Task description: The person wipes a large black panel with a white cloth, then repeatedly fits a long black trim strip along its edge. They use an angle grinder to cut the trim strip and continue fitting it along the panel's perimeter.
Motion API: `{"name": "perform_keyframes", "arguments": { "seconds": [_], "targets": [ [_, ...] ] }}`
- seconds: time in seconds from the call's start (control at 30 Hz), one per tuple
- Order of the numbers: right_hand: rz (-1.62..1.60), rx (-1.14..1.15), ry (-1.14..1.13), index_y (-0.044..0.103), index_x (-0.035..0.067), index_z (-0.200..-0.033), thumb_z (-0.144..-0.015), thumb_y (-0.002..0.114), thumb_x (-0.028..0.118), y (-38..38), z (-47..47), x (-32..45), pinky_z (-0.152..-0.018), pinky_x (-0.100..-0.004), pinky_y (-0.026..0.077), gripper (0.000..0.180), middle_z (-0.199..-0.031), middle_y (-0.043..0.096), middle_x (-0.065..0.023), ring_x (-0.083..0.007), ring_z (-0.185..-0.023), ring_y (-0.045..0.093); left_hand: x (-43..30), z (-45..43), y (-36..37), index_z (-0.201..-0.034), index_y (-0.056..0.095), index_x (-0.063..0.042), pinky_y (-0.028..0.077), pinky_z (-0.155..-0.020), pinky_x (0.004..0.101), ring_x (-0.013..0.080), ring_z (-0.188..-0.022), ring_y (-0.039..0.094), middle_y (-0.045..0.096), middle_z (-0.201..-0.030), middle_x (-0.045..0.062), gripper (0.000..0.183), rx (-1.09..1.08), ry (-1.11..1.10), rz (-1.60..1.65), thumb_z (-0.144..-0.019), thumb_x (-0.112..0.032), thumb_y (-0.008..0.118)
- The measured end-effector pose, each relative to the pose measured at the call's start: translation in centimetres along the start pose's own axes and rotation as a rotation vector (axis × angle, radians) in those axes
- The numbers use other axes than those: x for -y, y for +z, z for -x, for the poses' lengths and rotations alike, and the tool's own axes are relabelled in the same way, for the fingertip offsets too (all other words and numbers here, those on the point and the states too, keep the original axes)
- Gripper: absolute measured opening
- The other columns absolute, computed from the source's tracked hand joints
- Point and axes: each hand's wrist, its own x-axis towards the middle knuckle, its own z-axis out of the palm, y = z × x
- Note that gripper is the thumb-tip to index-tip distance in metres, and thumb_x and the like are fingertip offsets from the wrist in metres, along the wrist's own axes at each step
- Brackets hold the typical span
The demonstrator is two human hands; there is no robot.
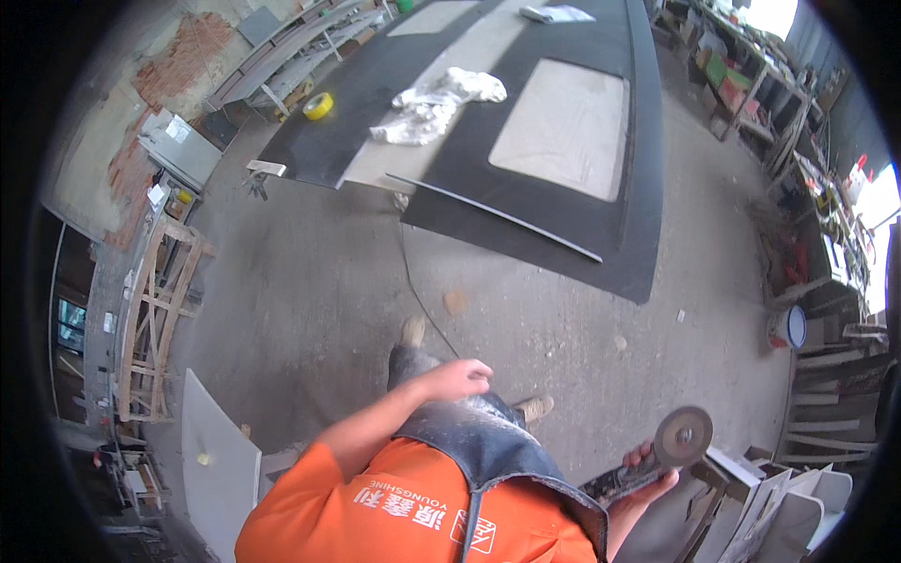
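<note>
My right hand (651, 485) is shut on a black angle grinder (619, 482), low on the right beside my dark apron (493, 450). A round cutting disc (683, 436) faces up at the tool's far end. My left hand (461, 380) is in front of the apron with its fingers curled; whether it grips anything is hidden. A thin dark cable (415, 285) runs along the floor from under the table and passes out of sight behind that hand. Ahead stand large dark panels (450, 204) with pale rectangular areas, and a narrow strip (493, 217) lies across the nearest one.
Crumpled white cloth or plastic (440, 105) and a yellow tape roll (318, 106) lie on the panels. On the left are a wooden frame (158, 317) and a leaning pale board (218, 457). To the right stand a bucket (787, 329), upright board offcuts (767, 500) and cluttered shelves (760, 77).
</note>
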Motion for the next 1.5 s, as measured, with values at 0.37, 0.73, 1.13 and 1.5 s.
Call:
{"name": "perform_keyframes", "arguments": {
  "seconds": [0.37,0.73,1.13,1.5],
  "targets": [
    [0.064,0.713,0.094,0.036,0.003,-0.144,-0.082,0.074,0.058,17.2,-4.4,-15.0,-0.055,-0.0399,0.048,0.091,-0.092,0.053,-0.0114,-0.0237,-0.066,0.057,17.3,17.1,-21.2,-0.134,0.058,-0.001,0.05,-0.101,0.0372,0.0262,-0.119,0.064,0.067,-0.127,0.018,0.045,-0.607,0.127,0.266,-0.097,-0.025,0.066],
    [0.171,0.963,0.417,0.045,0.002,-0.127,-0.078,0.08,0.052,44.7,-9.1,-38.3,-0.054,-0.0366,0.046,0.079,-0.088,0.051,-0.0094,-0.0196,-0.063,0.053,31.8,34.6,-28.1,-0.132,0.058,0.002,0.05,-0.102,0.0339,0.0204,-0.12,0.062,0.067,-0.127,0.016,0.035,-1.127,0.044,0.724,-0.102,-0.016,0.062],
    [0.301,1.083,0.736,0.044,0.0,-0.138,-0.073,0.076,0.048,68.1,-13.2,-74.4,-0.068,-0.0418,0.051,0.087,-0.107,0.059,-0.0187,-0.0293,-0.079,0.063,35.5,40.0,-48.0,-0.138,0.055,0.001,0.049,-0.101,0.0349,0.021,-0.122,0.06,0.063,-0.133,0.012,0.047,-0.956,0.226,0.592,-0.096,-0.016,0.068],
    [0.385,1.322,0.955,0.035,-0.001,-0.144,-0.078,0.088,0.032,93.5,-0.4,-106.8,-0.103,-0.0356,0.044,0.091,-0.124,0.056,-0.0114,-0.021,-0.117,0.053,44.7,46.5,-74.3,-0.126,0.055,0.001,0.058,-0.072,0.0353,0.025,-0.082,0.069,0.067,-0.101,0.014,0.065,-1.149,0.427,1.033,-0.073,-0.022,0.082]
  ]
}}
